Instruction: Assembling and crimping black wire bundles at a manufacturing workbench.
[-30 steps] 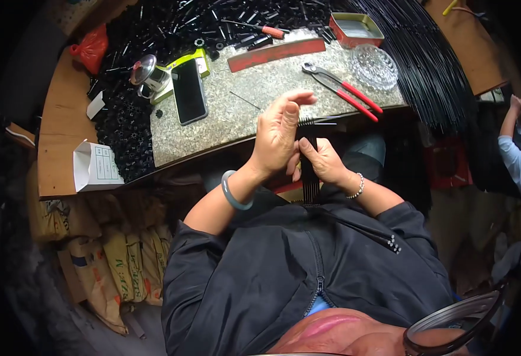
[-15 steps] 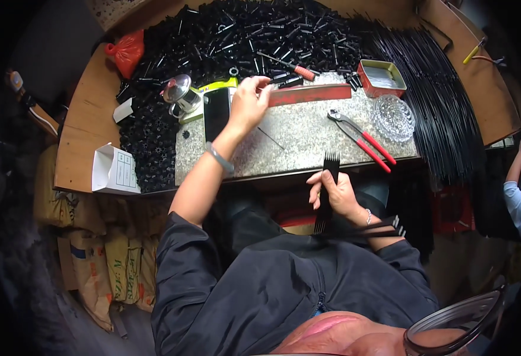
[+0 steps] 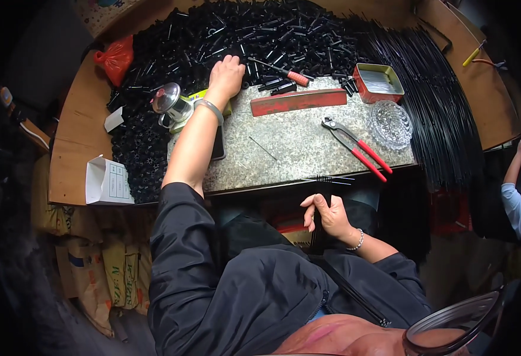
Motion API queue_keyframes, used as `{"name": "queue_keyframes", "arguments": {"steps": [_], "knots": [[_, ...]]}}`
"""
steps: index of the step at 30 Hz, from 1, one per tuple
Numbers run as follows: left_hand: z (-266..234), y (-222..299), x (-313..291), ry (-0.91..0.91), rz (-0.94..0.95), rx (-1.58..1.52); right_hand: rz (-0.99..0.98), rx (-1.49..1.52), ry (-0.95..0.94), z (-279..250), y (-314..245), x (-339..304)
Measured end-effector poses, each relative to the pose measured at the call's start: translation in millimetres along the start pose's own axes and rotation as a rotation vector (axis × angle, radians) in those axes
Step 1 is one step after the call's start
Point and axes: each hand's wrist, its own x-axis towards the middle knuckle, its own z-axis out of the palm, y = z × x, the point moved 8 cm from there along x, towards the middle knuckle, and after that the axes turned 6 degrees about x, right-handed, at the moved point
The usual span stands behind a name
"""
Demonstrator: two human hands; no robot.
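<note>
At left, the white box (image 3: 109, 182) stands on the near side, and the cup (image 3: 174, 104) farther in, likely kept off the middle to leave working room. The left hand (image 3: 226, 77) reaches over the phone (image 3: 219, 145) to the near edge of the tubes (image 3: 260, 38), heaped far off but within arm's reach; its fingertips are hidden, so I cannot tell whether they hold anything. Right of it lies the red bar (image 3: 299, 102), perhaps a stop against the heap.

Near the middle, the right hand (image 3: 331, 218) grips the bundle (image 3: 324, 180) before the table's near edge, seemingly to keep its pieces together. The pliers (image 3: 360, 149) lie farther right, handles toward the person, presumably for easy grasping.

The bundle is black and slim, its narrow tines side by side, with thin, pale wires crossing near the top and sticking out both sides.
</note>
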Motion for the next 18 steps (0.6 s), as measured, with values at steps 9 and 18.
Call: {"name": "queue_keyframes", "arguments": {"steps": [9,18], "knots": [[-15,-39,5,0.091,-0.425,-0.664,-0.01,-0.025,0.023,-6,-2,1],[15,11,-9,-0.355,-0.307,-0.238,-0.044,-0.03,0.023,-2,-3,-8]]}}
